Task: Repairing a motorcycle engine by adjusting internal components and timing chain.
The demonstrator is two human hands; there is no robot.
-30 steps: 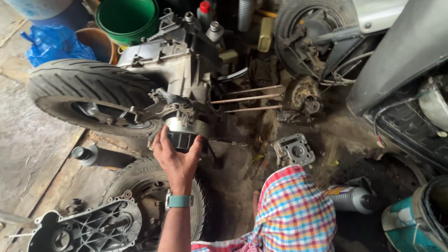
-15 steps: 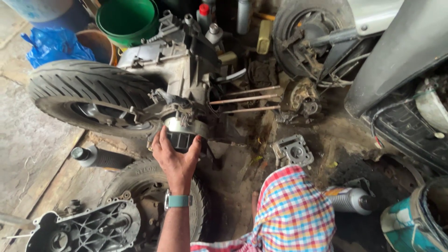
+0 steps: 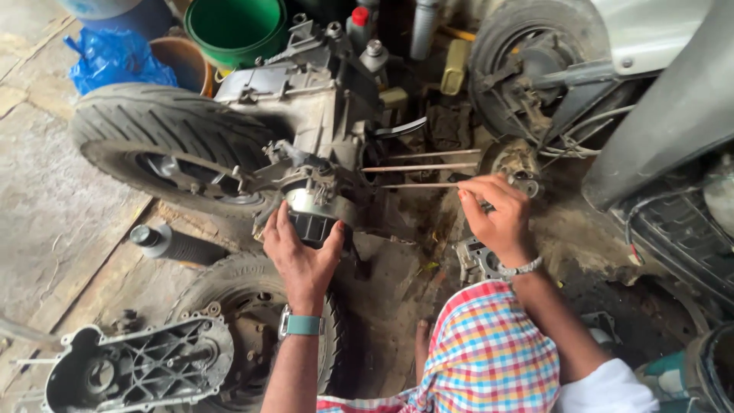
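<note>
A greasy scooter engine block (image 3: 306,107) lies on the dirty floor, joined to a wheel with a black tyre (image 3: 164,134). My left hand (image 3: 302,252), with a teal watch on its wrist, cups a round metal part (image 3: 310,210) at the engine's near end. Long thin stud rods (image 3: 420,167) stick out of the engine to the right. My right hand (image 3: 497,218), with a bead bracelet on its wrist, pinches near the tip of the lower rod. A small round metal piece (image 3: 514,164) sits just beyond its fingers. My checked cloth (image 3: 489,359) covers my lap.
A second tyre (image 3: 252,321) and a black engine cover (image 3: 138,367) lie at the lower left. A shock absorber (image 3: 172,243) rests on the floor. A green tub (image 3: 233,27), blue plastic (image 3: 115,57) and bottles stand behind. Scooter bodywork (image 3: 665,115) fills the right.
My right hand has come into view and reached to the rods on the right. My left hand stays on the round metal part. The view has shifted slightly.
</note>
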